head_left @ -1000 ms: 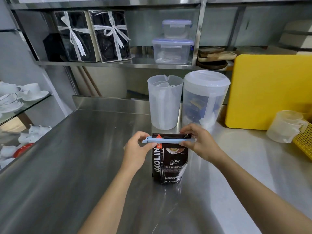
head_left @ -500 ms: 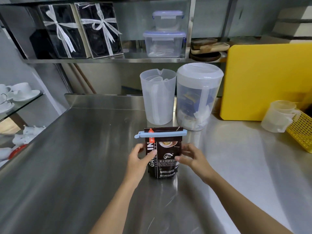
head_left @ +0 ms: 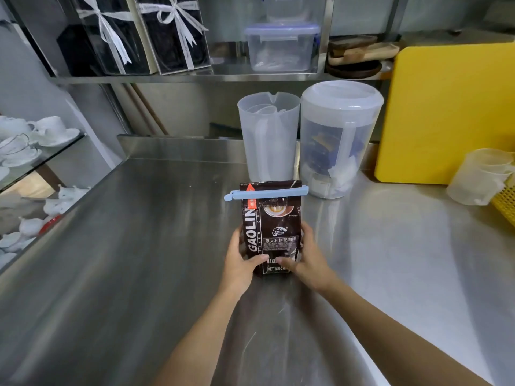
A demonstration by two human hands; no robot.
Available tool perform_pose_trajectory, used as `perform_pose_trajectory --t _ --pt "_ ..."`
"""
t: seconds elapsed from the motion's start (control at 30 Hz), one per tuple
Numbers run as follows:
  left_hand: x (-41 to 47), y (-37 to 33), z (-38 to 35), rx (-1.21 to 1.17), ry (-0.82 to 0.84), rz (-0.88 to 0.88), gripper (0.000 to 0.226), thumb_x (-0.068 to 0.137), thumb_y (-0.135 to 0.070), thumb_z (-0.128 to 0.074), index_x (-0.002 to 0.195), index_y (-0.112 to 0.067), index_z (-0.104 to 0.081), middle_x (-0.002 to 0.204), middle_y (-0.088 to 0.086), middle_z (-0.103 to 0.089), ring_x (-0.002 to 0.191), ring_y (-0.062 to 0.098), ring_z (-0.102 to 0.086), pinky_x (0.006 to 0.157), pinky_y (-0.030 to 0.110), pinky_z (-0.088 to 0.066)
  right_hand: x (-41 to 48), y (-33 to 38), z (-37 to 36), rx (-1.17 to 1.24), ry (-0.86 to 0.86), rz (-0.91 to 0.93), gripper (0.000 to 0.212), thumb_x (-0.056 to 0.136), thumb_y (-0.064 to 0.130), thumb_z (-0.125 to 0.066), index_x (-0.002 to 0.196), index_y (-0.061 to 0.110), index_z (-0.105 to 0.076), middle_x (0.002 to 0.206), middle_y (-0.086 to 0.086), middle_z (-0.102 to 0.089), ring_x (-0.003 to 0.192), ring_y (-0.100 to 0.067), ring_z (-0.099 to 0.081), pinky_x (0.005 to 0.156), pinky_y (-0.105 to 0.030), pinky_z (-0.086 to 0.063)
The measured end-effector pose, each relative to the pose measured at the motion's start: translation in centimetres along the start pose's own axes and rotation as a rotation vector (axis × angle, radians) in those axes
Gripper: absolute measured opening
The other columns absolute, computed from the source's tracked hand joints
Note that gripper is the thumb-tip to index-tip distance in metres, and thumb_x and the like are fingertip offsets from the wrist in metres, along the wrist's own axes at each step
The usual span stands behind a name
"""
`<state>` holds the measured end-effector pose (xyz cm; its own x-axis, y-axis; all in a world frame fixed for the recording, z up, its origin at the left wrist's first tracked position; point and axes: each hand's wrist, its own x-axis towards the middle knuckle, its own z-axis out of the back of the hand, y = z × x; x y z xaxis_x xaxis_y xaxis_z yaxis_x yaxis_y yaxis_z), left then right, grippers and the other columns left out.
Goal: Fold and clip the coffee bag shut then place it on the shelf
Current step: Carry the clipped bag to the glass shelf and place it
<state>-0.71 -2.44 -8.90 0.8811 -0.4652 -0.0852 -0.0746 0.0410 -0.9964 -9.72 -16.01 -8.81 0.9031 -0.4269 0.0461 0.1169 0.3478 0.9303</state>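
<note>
A dark brown coffee bag (head_left: 274, 227) stands upright on the steel counter (head_left: 139, 260), its folded top held by a light blue clip (head_left: 266, 193) lying across it. My left hand (head_left: 241, 259) grips the bag's lower left side, thumb across the front. My right hand (head_left: 308, 259) grips the lower right side, thumb on the front too. The steel shelf (head_left: 223, 76) runs along the wall above and behind the bag.
Two translucent plastic jugs (head_left: 269, 137) (head_left: 338, 137) stand just behind the bag. A yellow cutting board (head_left: 446, 112) leans at the right, with a measuring cup (head_left: 482, 176) and yellow basket (head_left: 505, 201). The shelf holds ribboned gift boxes (head_left: 145, 34), a lidded container (head_left: 281, 47) and wooden plates (head_left: 359, 55). White cups (head_left: 36, 135) sit at left.
Both hands left the clip at the bag's top and slid down to grip the bag's lower sides. The view has come nearer.
</note>
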Motion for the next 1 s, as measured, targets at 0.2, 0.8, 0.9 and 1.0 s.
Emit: perform_pose_trajectory --t 0.2,0.8,0.9,1.0 --pt "-3.4 -1.6 3.1 0.126 -0.11 -0.073 0.076 0.061 0.0 -0.077 0.105 -0.056 -0.049 0.091 -0.029 -0.068 0.087 0.004 -0.066 0.086 0.051 -0.053 -0.8 2.8 -1.0 -0.004 0.032 0.123 0.079 0.062 0.045 -0.073 0.118 0.06 -0.02 0.117 0.017 -0.057 0.106 -0.002 -0.055 0.095 -0.044 -0.047" --pt "-27.0 -19.0 22.4 0.155 -0.719 -0.512 0.073 0.06 0.0 -0.078 0.121 -0.03 -0.05 0.084 -0.011 -0.072 0.074 0.011 -0.07 0.053 0.027 -0.057 -11.2 28.5 -15.5 0.238 0.34 0.71 0.078 0.063 0.041 -0.075 0.122 0.055 -0.027 0.117 0.012 -0.061 0.107 -0.01 -0.058 0.094 -0.046 -0.048" --pt "-33.3 -19.9 26.3 0.151 -0.815 -0.51 0.079 0.061 0.0 -0.078 0.127 -0.029 -0.047 0.096 -0.003 -0.065 0.076 0.015 -0.071 0.055 0.031 -0.058 -15.3 32.0 -20.1 0.277 0.415 0.758 0.073 0.061 0.041 -0.077 0.114 0.058 -0.031 0.109 0.012 -0.064 0.1 -0.013 -0.062 0.09 -0.048 -0.05" --pt "-39.7 -20.5 30.7 0.2 -0.919 -0.503 0.076 0.061 -0.005 -0.08 0.124 -0.033 -0.048 0.099 -0.002 -0.065 0.079 0.019 -0.071 0.061 0.034 -0.059 -20.1 35.4 -25.1 0.327 0.503 0.794 0.069 0.06 0.041 -0.077 0.11 0.06 -0.035 0.104 0.018 -0.064 0.098 -0.012 -0.062 0.09 -0.047 -0.05"
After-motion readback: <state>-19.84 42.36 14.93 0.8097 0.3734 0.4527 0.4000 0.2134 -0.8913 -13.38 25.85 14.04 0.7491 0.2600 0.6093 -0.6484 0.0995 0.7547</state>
